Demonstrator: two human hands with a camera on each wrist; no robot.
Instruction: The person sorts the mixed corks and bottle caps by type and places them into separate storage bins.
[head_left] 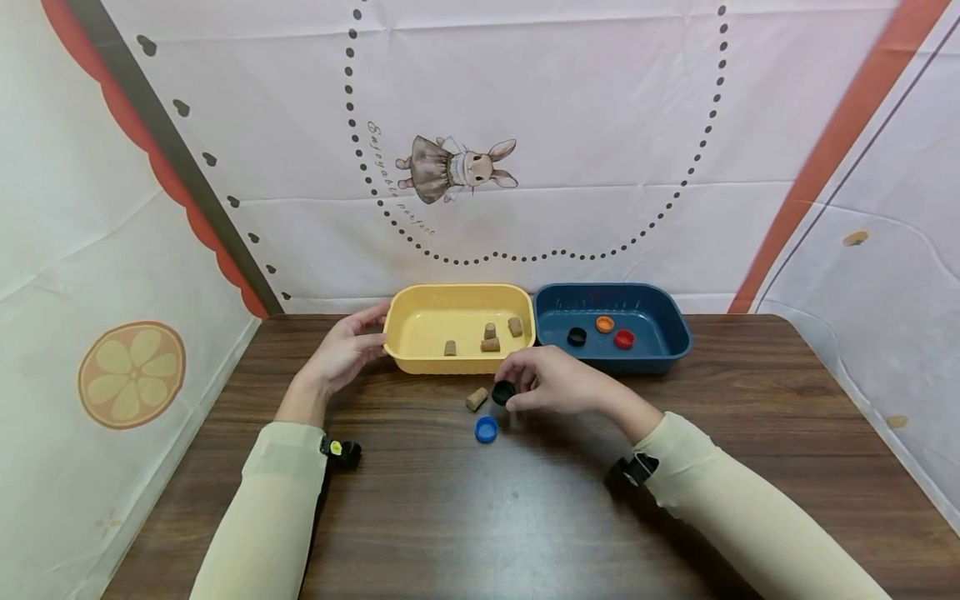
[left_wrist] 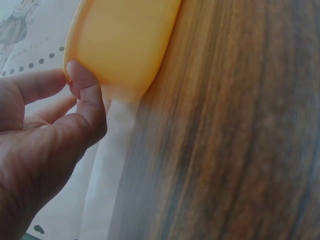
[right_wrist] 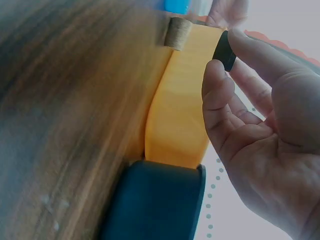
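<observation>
My right hand (head_left: 553,381) pinches a black bottle cap (head_left: 503,392) between thumb and fingers, above the table in front of the yellow tray (head_left: 420,365). In the right wrist view the cap (right_wrist: 225,51) is seen from its side. A cork (head_left: 477,399) and a blue bottle cap (head_left: 486,429) lie on the table close by the right fingertips. My left hand (head_left: 347,350) holds the left end of the yellow tray; in the left wrist view its thumb and a finger pinch the rim (left_wrist: 66,65).
Several corks (head_left: 490,343) lie inside the yellow tray. Against its right end stands a dark blue tray (head_left: 645,364), holding a black cap (head_left: 577,337), an orange cap (head_left: 604,324) and a red cap (head_left: 623,338). A printed cloth (head_left: 600,125) hangs behind the wooden table (head_left: 420,517).
</observation>
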